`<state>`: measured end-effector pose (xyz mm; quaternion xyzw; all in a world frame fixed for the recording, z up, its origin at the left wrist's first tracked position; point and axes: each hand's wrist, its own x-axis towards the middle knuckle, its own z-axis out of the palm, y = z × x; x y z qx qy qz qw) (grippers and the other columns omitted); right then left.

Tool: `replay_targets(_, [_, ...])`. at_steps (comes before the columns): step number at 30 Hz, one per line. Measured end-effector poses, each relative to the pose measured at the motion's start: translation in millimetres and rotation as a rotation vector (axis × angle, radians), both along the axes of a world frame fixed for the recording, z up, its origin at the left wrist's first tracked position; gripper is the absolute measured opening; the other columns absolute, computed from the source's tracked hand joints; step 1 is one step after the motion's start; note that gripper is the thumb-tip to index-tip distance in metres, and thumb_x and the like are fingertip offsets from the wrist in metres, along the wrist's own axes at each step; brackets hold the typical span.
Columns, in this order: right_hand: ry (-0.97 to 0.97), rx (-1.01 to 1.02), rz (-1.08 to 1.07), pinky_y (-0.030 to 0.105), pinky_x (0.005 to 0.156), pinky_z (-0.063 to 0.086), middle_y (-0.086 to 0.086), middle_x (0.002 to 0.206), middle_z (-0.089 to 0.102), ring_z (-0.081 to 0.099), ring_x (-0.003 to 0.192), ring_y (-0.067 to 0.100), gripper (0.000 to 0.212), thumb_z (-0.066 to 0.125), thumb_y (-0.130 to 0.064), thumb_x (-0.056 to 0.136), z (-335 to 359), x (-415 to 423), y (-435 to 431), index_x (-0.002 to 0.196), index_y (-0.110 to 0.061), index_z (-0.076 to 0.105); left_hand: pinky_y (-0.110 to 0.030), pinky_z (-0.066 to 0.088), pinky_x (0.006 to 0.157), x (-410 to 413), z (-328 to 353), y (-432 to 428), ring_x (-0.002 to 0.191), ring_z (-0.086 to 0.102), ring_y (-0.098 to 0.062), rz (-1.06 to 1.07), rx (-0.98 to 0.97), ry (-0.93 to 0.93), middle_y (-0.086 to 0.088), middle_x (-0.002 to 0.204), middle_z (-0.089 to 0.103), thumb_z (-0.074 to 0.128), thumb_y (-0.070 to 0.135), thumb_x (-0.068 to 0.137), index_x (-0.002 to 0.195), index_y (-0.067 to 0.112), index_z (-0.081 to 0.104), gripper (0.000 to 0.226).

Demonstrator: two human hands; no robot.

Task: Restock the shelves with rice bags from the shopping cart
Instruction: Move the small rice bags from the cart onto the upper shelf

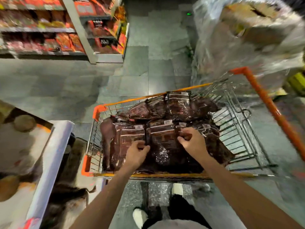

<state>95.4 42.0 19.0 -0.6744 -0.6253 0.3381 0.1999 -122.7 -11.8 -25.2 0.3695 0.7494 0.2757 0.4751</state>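
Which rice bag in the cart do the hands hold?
The middle bag of the near row: left hand pinches its left edge, right hand its right edge; others untouched.

Open-topped cart (272, 109) packed with rice bags (165, 116); bare floor (135, 76) clear toward shelves (49, 29); wrapped stack (247, 38) crowds right.

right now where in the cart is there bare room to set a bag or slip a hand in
Free: the bare wire grid at the right end of the cart, between the rice bags and the orange rail. Crowded: left and middle, bags packed edge to edge, where left hand and right hand grip the front bag.
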Motion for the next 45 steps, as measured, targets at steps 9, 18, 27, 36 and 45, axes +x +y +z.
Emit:
replay_targets(9, [0.173,-0.221,0.141,0.033,0.074,0.059,-0.001,0.101,0.066,0.069,0.082,0.017,0.053,0.070,-0.032,0.089,-8.5,21.3,50.0,0.134,-0.009,0.055,-0.040,0.058,0.082,33.2,-9.4,29.7,0.078,0.066,-0.021,0.168,0.002,0.017,-0.003,0.096,0.070,0.067,0.021,0.093,0.110,0.018,0.066,0.018])
replay_targets(18, [0.104,-0.191,0.412,0.034,0.069,0.049,0.002,0.083,0.067,0.063,0.082,0.022,0.029,0.070,-0.045,0.085,-15.6,-19.0,84.4,0.091,-0.017,0.066,-0.022,0.051,0.059,17.8,3.9,16.5,0.073,0.069,-0.017,0.471,-0.022,-0.366,-0.006,0.092,0.071,0.064,0.011,0.094,0.110,0.005,0.066,0.017])
replay_targets(27, [0.401,-0.295,0.645,0.007,0.056,0.042,-0.005,0.087,0.067,0.063,0.070,-0.004,0.012,0.072,-0.017,0.087,43.7,-52.2,99.1,0.095,-0.011,0.067,-0.021,0.049,0.042,-23.3,63.0,40.5,0.055,0.066,-0.022,0.272,-0.345,-0.787,-0.023,0.089,0.072,0.026,0.088,0.080,0.092,0.012,0.066,0.087])
replay_targets(36, [0.322,-0.295,0.767,0.023,0.072,0.053,-0.009,0.110,0.072,0.067,0.073,0.012,0.035,0.076,-0.024,0.083,106.4,-25.9,107.8,0.117,-0.027,0.069,-0.040,0.060,0.078,-43.5,109.0,85.0,0.098,0.070,-0.038,0.002,-0.236,-0.837,-0.034,0.111,0.067,0.036,0.073,0.086,0.119,-0.003,0.066,0.088])
replay_targets(45, [0.432,-0.204,-0.025,0.027,0.083,0.053,0.011,0.118,0.069,0.065,0.099,0.019,0.038,0.071,-0.013,0.087,41.4,67.2,98.8,0.123,-0.012,0.062,-0.021,0.039,0.042,0.8,85.0,100.9,0.051,0.056,-0.007,-0.027,0.116,-0.513,-0.003,0.069,0.056,0.052,-0.023,0.079,0.078,0.013,0.052,0.036])
